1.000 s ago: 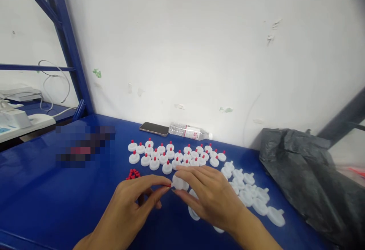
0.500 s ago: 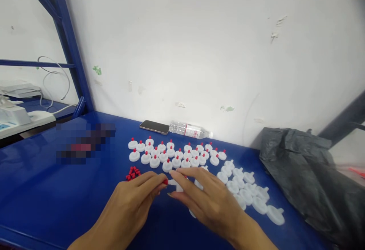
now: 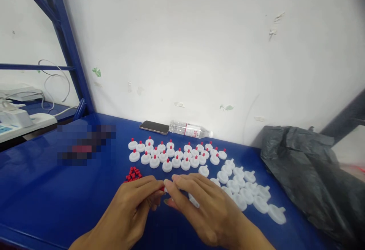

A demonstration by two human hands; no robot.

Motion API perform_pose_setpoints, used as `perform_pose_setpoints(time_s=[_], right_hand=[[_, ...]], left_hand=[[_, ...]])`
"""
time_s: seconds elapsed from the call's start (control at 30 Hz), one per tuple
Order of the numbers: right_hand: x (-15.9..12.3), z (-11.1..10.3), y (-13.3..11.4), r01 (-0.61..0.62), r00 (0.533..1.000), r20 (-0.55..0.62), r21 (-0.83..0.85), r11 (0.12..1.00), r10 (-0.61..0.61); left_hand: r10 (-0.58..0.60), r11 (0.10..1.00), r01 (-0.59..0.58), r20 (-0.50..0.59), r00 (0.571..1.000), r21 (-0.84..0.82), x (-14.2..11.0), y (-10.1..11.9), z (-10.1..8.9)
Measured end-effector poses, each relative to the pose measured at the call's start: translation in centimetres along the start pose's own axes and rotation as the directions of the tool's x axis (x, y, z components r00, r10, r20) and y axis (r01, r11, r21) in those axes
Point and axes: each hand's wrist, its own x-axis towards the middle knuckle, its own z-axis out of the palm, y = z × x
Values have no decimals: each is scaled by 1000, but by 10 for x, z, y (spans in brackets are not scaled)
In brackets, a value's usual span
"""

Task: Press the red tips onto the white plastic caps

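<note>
Between thumb and finger, my left hand pinches a small red cap at the tip of a white nozzle lid. My right hand is closed around that lid, and its fingers hide most of it. Behind the hands stand rows of white lids with red tips. Close to my left hand lies a pile of loose red caps. White nozzle lids without red tips are spread to the right of my right hand, some partly covered by it.
A phone and a clear plastic bottle lie along the wall at the back of the blue table. A black plastic bag sits at the right. A power strip is at the far left.
The white lid has turned in my right hand and is now mostly covered by the fingers. My left hand stays pinched on the red cap at the nozzle.
</note>
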Motion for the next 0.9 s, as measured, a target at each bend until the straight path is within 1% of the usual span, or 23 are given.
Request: perform_pose_setpoints(time_s=[0.13, 0.23, 0.33, 0.4, 0.47, 0.5, 0.57, 0.67, 0.73, 0.8, 0.9], right_hand=[[2, 1, 1, 1, 1000, 28, -14, 1000, -1], [3, -2, 9, -25, 998, 64, -43, 999, 28], [-2, -7, 25, -75, 991, 98, -115, 990, 87], [-7, -10, 39, -167, 978, 102, -155, 974, 184], [-13, -13, 52, -289, 943, 108, -194, 937, 313], [-15, -15, 58, -339, 923, 114, -214, 916, 368], [-19, -18, 68, -406, 891, 105, -248, 879, 441], [-23, -24, 78, -456, 870, 62, -275, 846, 489], [-25, -28, 82, -493, 845, 51, -308, 814, 532], [-27, -30, 85, -536, 802, 81, -338, 774, 591], [-30, -29, 89, -579, 734, 165, -354, 734, 659]], left_hand=[[-4, 999, 4, -12, 1000, 34, -1, -1, -1], [-18, 988, 20, -16, 1000, 153, 1, -3, -5], [-104, 943, 112, -42, 994, 314, 4, -9, -17], [-178, 893, 191, -70, 981, 407, 4, -15, -26], [-235, 844, 237, -64, 970, 481, 3, -22, -33], [-251, 829, 239, -45, 967, 506, 1, -24, -35], [-267, 815, 226, 0, 964, 533, -1, -28, -35], [-322, 803, 242, 55, 945, 545, -1, -31, -30], [-368, 786, 265, 78, 927, 559, 0, -34, -26], [-394, 777, 275, 97, 914, 566, 2, -39, -22], [-412, 783, 283, 122, 903, 554, 3, -50, -17]])
